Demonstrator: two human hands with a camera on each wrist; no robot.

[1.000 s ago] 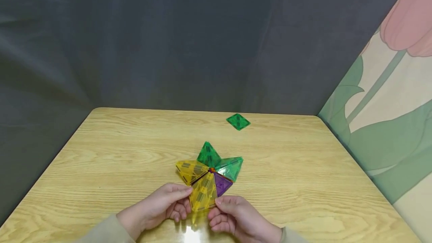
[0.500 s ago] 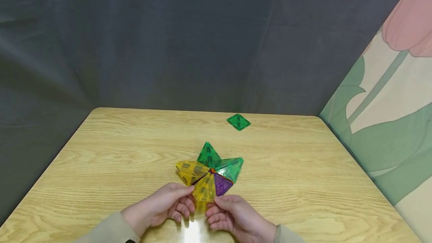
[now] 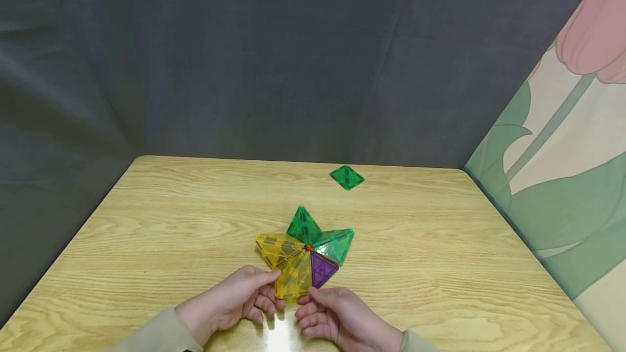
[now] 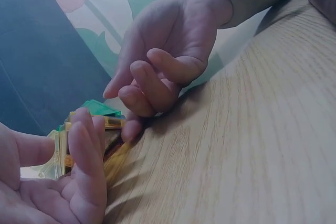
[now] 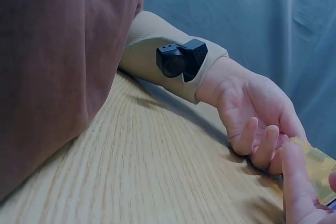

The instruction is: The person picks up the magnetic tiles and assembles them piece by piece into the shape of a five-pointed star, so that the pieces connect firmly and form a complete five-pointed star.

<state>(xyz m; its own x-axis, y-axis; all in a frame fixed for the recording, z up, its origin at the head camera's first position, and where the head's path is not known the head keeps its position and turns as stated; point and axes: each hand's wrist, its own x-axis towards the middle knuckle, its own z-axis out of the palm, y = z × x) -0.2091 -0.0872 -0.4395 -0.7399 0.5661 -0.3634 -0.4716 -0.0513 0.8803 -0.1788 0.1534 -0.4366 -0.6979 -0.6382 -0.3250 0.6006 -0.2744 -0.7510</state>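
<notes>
Translucent magnetic tiles form a star-like piece on the table. At its front is a yellow tile (image 3: 295,281), which my left hand (image 3: 244,296) pinches by the left edge and my right hand (image 3: 339,315) pinches by the lower right corner. Another yellow tile (image 3: 270,244) adjoins it on the left. Two green tiles, a back one (image 3: 302,225) and a right one (image 3: 336,244), slope out from the centre. A purple triangle tile (image 3: 323,270) lies at the right. In the left wrist view, fingers hide much of the piece; the right wrist view catches only a yellow corner (image 5: 319,169).
A loose green diamond-shaped tile (image 3: 346,177) lies near the far edge of the wooden table (image 3: 171,211). Dark cloth (image 3: 274,58) hangs behind, and a flower-print panel (image 3: 577,189) stands along the right side.
The front yellow tile tilted to a narrow slant half a second ago and now shows broad again, its left edge against the other yellow tile. Both hands have shifted only slightly.
</notes>
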